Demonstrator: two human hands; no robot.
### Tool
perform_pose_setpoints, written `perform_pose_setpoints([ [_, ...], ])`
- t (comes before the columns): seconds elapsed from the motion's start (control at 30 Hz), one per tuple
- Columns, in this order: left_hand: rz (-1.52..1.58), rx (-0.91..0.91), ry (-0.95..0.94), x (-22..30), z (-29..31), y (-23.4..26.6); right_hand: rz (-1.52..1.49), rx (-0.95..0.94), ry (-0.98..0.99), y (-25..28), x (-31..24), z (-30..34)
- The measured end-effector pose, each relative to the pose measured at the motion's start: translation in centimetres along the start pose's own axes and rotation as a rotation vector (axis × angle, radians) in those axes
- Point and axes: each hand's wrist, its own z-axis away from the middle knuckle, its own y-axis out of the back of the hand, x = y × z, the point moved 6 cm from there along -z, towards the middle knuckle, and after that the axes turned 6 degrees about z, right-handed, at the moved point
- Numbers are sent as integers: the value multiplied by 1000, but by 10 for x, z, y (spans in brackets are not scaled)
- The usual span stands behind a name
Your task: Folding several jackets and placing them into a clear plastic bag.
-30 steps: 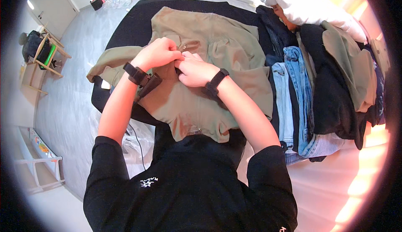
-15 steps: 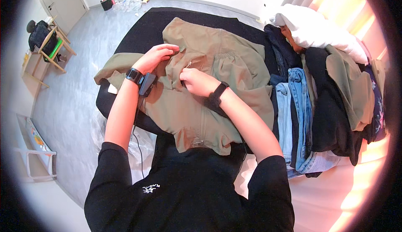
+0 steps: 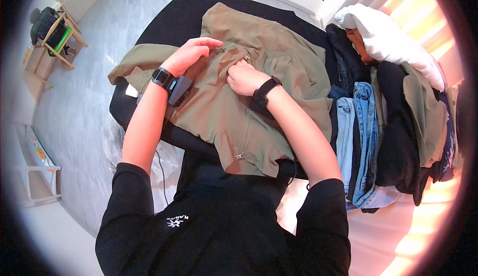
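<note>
An olive-green jacket [image 3: 294, 71] lies spread over a black covered surface, one sleeve [image 3: 144, 57] reaching out to the left. My right hand [image 3: 245, 79] is closed on the jacket's front by a small metal zipper pull [image 3: 247, 58]. Its fingertips are tucked under, so the exact grip is partly hidden. Left of it, my left hand [image 3: 190, 56] rests on bunched jacket fabric, fingers stretched out to the right and thumb apart. A second zipper pull [image 3: 239, 156] shows on the jacket's near edge.
The black surface [image 3: 172, 24] shows beyond the jacket. At the right, a pile holds folded blue jeans [image 3: 366, 141], dark garments [image 3: 398, 126] and a white garment [image 3: 398, 42]. A cable [image 3: 164, 179] hangs by my left arm. Clear plastic [image 3: 115, 139] lies at the left.
My right hand has moved right and farther away, with the zipper pull and fabric beside it shifting likewise. My left hand stays near the same fabric. The whole view has shifted slightly.
</note>
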Motion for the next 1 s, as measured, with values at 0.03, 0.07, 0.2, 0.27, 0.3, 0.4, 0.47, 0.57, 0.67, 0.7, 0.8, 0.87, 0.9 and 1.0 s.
perform_pose_setpoints([
  [0.03,4,-2,3,1,1,-2,3,-39,35,1,-3,-3],
  [0.07,15,2,44,1,2,-4,5,-79,71,1,-6,-5],
  [0.2,92,68,84,8,7,-11,-355,45,218,6,-18,-11],
  [0.27,80,66,64,2,5,-6,-343,54,214,6,-18,-18],
  [0.3,83,78,52,6,5,-7,-331,67,236,12,-19,-16],
  [0.4,59,59,23,8,1,-7,-317,56,260,10,-12,-26],
  [0.47,55,59,20,2,0,-4,-319,-16,216,4,-12,-28],
  [0.57,12,62,17,7,1,-8,-264,-22,181,-4,-7,-29],
  [0.67,-67,69,-41,7,0,-8,-143,-101,145,-15,-6,-30],
  [0.7,-67,68,-41,8,1,-10,-64,-126,153,-19,-8,-31],
  [0.8,26,72,20,5,2,-10,-26,-184,138,-17,-11,-26],
  [0.87,58,47,71,0,2,-8,-64,-217,120,-16,-14,-23],
  [0.9,57,45,65,1,1,-9,-132,-233,151,-16,-14,-20],
  [1.0,-59,-28,24,4,-1,-17,-230,-296,172,-11,-17,-14],
])
